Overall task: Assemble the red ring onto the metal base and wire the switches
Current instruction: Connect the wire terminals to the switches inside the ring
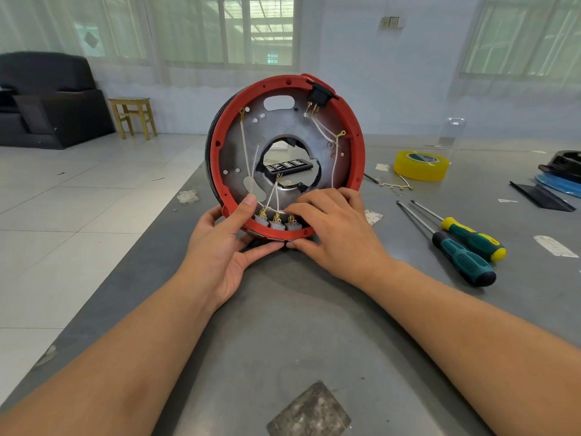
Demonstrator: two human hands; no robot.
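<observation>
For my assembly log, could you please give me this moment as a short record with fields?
ring: red, seated on the base, stood on edge on the table
switches: three at the bottom, white wires attached
left hand: grips the ring's lower rim
right hand: fingers at the wires by the switches
screwdrivers: two, lying to the right
tape: yellow roll, behind them
</observation>
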